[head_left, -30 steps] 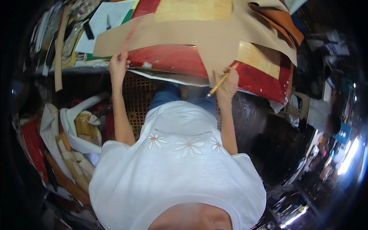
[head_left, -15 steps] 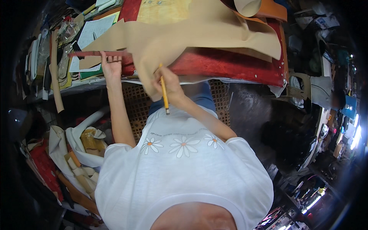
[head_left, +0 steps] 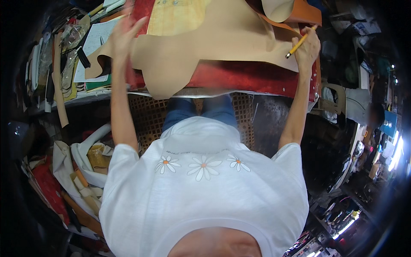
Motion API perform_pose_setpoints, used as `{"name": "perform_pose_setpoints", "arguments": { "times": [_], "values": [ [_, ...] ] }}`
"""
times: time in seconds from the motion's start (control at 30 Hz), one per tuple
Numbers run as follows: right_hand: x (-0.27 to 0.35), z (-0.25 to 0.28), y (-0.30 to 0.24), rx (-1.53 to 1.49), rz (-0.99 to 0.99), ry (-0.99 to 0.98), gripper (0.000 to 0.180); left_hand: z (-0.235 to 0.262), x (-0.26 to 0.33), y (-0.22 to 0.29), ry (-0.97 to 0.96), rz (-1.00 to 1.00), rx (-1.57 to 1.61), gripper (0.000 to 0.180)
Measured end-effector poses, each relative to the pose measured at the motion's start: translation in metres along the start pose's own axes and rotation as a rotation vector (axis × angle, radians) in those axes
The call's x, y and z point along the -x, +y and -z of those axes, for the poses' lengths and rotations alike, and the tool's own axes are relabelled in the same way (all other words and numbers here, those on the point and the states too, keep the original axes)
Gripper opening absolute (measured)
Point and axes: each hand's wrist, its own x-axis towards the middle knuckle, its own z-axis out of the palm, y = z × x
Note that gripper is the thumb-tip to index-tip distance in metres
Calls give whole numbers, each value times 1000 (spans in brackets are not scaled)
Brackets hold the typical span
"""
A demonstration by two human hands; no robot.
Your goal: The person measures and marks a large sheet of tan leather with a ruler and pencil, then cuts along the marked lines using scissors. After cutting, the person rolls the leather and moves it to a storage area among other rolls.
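Observation:
A large tan leather sheet [head_left: 222, 38] lies spread over a red hide [head_left: 239, 75] on the workbench in front of me. My left hand [head_left: 122, 36] is blurred, fingers spread, over the sheet's left edge. My right hand [head_left: 306, 47] rests on the sheet's right edge and grips a yellow pencil [head_left: 299, 42], tip pointing down-left. A yellow-brown patterned piece [head_left: 180, 17] lies on the sheet near the top. An orange leather piece [head_left: 306, 13] curls at the upper right.
White papers [head_left: 94, 43] and long strips clutter the bench's left end. Rolled leather and bags [head_left: 85, 162] pile on the floor at my left. A brown cut-out piece [head_left: 332, 98] hangs at the right. A mesh panel [head_left: 150, 118] shows under the bench.
My right hand swung with the pencil from the sheet's lower middle out to its right edge. My left hand lifted off the bench edge onto the sheet. The sheet now lies flatter.

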Motion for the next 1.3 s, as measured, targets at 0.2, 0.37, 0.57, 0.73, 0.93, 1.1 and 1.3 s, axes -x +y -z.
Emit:
{"name": "perform_pose_setpoints", "arguments": {
  "times": [0.2, 0.37, 0.57, 0.73, 0.93, 1.1, 1.3],
  "values": [
    [8, -75, 18, -128, -83, -225, 26, -184, -55, -6, -245, 1, -128, 32],
    [20, -96, 36, -362, -328, 79, 11, -251, -63, -7, -150, 136, -361, 30],
    [11, -94, 89, -236, -410, 529, 12, -223, -78, -32, -72, 117, -146, 28],
    [18, -116, 97, -614, -940, 196, 21, -205, -72, -34, -110, 35, -402, 33],
    [24, -138, 149, -11, -700, -3, 14, -128, -67, -12, -160, -33, -205, 38],
    [7, -149, 196, -72, -536, -20, 18, -93, -31, 35, -138, -126, -80, 31],
    [15, -120, 177, -1019, -818, 337, 19, -162, 54, 81, -600, -616, -18, 45]
  ]
}}
